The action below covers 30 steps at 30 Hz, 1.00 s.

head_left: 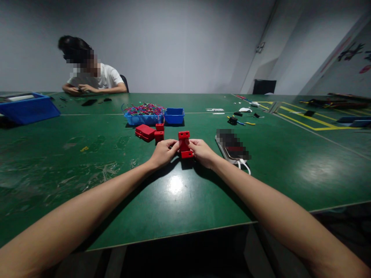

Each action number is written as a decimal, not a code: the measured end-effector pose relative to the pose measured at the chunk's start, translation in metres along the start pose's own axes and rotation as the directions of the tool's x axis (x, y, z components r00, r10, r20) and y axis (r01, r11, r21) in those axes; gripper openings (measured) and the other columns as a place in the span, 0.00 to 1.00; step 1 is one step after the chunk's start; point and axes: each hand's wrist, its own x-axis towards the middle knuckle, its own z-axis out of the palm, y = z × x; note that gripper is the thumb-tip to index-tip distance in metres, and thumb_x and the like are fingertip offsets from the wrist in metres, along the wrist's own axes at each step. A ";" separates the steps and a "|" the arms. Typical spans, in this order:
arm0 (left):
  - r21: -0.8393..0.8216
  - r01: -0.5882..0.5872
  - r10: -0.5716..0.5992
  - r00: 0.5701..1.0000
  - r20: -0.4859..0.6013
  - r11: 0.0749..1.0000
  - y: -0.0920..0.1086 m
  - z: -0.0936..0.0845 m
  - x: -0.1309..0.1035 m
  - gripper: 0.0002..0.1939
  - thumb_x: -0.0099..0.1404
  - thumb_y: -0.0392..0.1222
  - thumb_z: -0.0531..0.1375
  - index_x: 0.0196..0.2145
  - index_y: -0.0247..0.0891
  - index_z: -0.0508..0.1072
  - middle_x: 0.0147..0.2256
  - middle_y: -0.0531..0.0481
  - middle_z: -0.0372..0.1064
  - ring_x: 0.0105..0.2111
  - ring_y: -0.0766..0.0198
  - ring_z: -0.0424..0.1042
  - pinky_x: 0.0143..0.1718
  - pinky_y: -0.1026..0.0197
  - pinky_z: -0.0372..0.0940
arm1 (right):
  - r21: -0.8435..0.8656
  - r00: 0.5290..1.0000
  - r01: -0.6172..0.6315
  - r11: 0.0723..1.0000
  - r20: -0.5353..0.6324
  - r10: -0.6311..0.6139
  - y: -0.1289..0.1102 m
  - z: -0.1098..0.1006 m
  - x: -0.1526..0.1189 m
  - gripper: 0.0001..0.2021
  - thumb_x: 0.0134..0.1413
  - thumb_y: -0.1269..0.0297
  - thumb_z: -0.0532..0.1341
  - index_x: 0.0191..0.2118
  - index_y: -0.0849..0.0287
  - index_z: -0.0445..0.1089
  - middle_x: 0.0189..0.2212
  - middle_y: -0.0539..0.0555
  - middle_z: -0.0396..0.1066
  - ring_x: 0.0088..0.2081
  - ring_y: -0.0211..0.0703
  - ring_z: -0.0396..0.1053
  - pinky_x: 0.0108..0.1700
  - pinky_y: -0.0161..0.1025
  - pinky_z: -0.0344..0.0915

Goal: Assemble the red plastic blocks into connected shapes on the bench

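Note:
Between my two hands is a red block-like piece [184, 144] with small dark holes at its top and bottom ends, held just above the green table. My left hand [165, 152] pinches its left side with thumb and fingers. On the right side, my right hand [202, 151] grips it too, the thumb lying on its front face. Beyond my left hand lie a flat red box-shaped piece [145, 132] and two small red blocks [159, 135] close beside it. What my fingertips touch behind the held piece is hidden.
A blue bin [145, 120] full of coloured wires stands beside a smaller blue bin [174, 116]. Right of my hands lies a phone [232, 146] with white cables [245, 166]. A person [95, 79] sits across the green table [162, 208]. A larger blue bin [31, 111] is far left.

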 end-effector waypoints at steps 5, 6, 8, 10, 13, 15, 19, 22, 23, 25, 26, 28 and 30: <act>0.009 -0.002 0.002 1.000 -0.026 1.000 0.001 -0.001 0.000 0.21 0.66 0.53 0.55 0.35 0.34 0.81 0.34 0.46 0.80 0.34 0.57 0.77 0.37 0.61 0.68 | -0.024 0.999 0.017 1.000 0.028 -0.017 0.001 0.000 -0.001 0.17 0.51 0.50 0.69 0.30 0.62 0.75 0.21 0.50 0.73 0.22 0.35 0.67 0.29 0.33 0.63; 0.012 -0.003 0.004 1.000 -0.027 1.000 0.001 -0.001 0.000 0.21 0.66 0.53 0.55 0.35 0.34 0.81 0.35 0.45 0.80 0.34 0.57 0.77 0.37 0.61 0.68 | -0.023 1.000 0.015 1.000 0.024 -0.014 0.001 0.000 -0.001 0.17 0.51 0.50 0.69 0.31 0.62 0.75 0.21 0.50 0.73 0.22 0.35 0.67 0.29 0.33 0.63; 0.014 -0.012 0.012 0.999 -0.034 1.000 0.001 0.000 0.000 0.21 0.66 0.53 0.54 0.35 0.34 0.81 0.36 0.45 0.81 0.35 0.57 0.77 0.37 0.61 0.68 | -0.017 1.000 0.013 1.000 0.017 -0.013 0.000 0.001 0.000 0.16 0.53 0.51 0.68 0.31 0.62 0.75 0.22 0.50 0.74 0.22 0.35 0.67 0.30 0.33 0.63; 0.017 -0.025 0.026 0.999 -0.044 1.000 0.001 0.000 -0.001 0.21 0.67 0.53 0.54 0.35 0.34 0.81 0.36 0.45 0.80 0.35 0.57 0.77 0.38 0.60 0.68 | -0.011 1.000 0.022 1.000 0.007 -0.022 0.000 0.002 0.000 0.15 0.54 0.52 0.67 0.31 0.61 0.75 0.23 0.50 0.75 0.23 0.35 0.68 0.30 0.32 0.63; 0.020 -0.037 0.038 0.998 -0.050 0.999 0.003 0.000 -0.001 0.22 0.68 0.53 0.53 0.36 0.35 0.80 0.36 0.45 0.80 0.36 0.57 0.77 0.39 0.60 0.68 | -0.006 1.000 0.026 1.000 0.000 -0.026 0.000 0.003 0.001 0.13 0.55 0.53 0.67 0.32 0.61 0.75 0.25 0.50 0.76 0.24 0.36 0.69 0.30 0.32 0.64; 0.021 -0.039 0.040 0.998 -0.047 0.999 0.004 0.000 -0.001 0.22 0.68 0.53 0.53 0.36 0.35 0.80 0.37 0.45 0.80 0.36 0.58 0.76 0.39 0.61 0.68 | -0.006 1.000 0.022 1.000 0.002 -0.022 0.000 0.004 0.002 0.13 0.56 0.55 0.66 0.33 0.61 0.75 0.25 0.50 0.76 0.25 0.36 0.70 0.31 0.33 0.65; 0.023 -0.059 0.060 0.997 -0.054 0.998 0.004 0.000 -0.002 0.22 0.68 0.53 0.53 0.36 0.35 0.80 0.37 0.45 0.80 0.36 0.58 0.77 0.39 0.61 0.68 | -0.017 0.999 0.033 0.999 0.010 -0.033 0.000 0.003 0.001 0.11 0.58 0.57 0.63 0.34 0.60 0.75 0.26 0.50 0.76 0.27 0.37 0.71 0.33 0.33 0.66; 0.013 -0.069 0.070 0.995 -0.068 0.998 0.004 0.000 -0.002 0.22 0.68 0.53 0.53 0.36 0.35 0.80 0.36 0.45 0.80 0.35 0.58 0.77 0.39 0.61 0.68 | -0.034 0.998 0.058 0.998 0.007 -0.057 0.000 0.003 0.001 0.10 0.59 0.58 0.62 0.34 0.60 0.74 0.26 0.50 0.75 0.26 0.36 0.69 0.33 0.34 0.66; 0.010 -0.070 0.070 0.995 -0.072 0.998 0.004 0.000 -0.002 0.22 0.68 0.53 0.53 0.36 0.35 0.80 0.36 0.45 0.80 0.35 0.58 0.77 0.39 0.61 0.68 | -0.039 0.998 0.065 0.997 0.004 -0.065 0.000 0.003 0.000 0.10 0.59 0.59 0.62 0.33 0.60 0.74 0.26 0.49 0.75 0.25 0.36 0.69 0.33 0.34 0.66; 0.005 -0.070 0.071 0.994 -0.078 0.998 0.005 0.000 -0.002 0.22 0.68 0.53 0.53 0.36 0.35 0.80 0.37 0.45 0.80 0.35 0.58 0.77 0.39 0.61 0.68 | -0.045 0.997 0.077 0.996 -0.001 -0.077 0.000 0.004 0.000 0.10 0.60 0.59 0.62 0.33 0.60 0.74 0.24 0.49 0.74 0.25 0.36 0.69 0.33 0.34 0.66; 0.003 -0.070 0.070 0.994 -0.081 0.998 0.005 0.000 -0.002 0.22 0.68 0.53 0.53 0.36 0.35 0.80 0.37 0.45 0.80 0.35 0.58 0.77 0.39 0.61 0.68 | -0.047 0.996 0.083 0.995 -0.002 -0.084 0.000 0.005 -0.001 0.10 0.60 0.59 0.61 0.33 0.60 0.73 0.24 0.48 0.74 0.25 0.36 0.69 0.33 0.34 0.65; -0.002 -0.069 0.069 0.994 -0.085 0.998 0.006 0.000 -0.003 0.21 0.68 0.53 0.53 0.36 0.34 0.80 0.38 0.44 0.80 0.35 0.58 0.77 0.40 0.60 0.69 | -0.049 0.996 0.092 0.995 0.002 -0.093 -0.001 0.006 -0.001 0.10 0.61 0.59 0.61 0.33 0.60 0.73 0.23 0.48 0.73 0.24 0.36 0.69 0.32 0.33 0.65; -0.019 -0.064 0.062 0.995 -0.084 0.998 0.006 0.000 -0.002 0.21 0.67 0.53 0.54 0.35 0.34 0.80 0.37 0.44 0.80 0.35 0.58 0.77 0.40 0.60 0.69 | -0.041 0.995 0.097 0.994 0.010 -0.097 -0.001 0.006 -0.001 0.10 0.61 0.59 0.61 0.33 0.60 0.73 0.23 0.48 0.73 0.24 0.36 0.69 0.32 0.33 0.65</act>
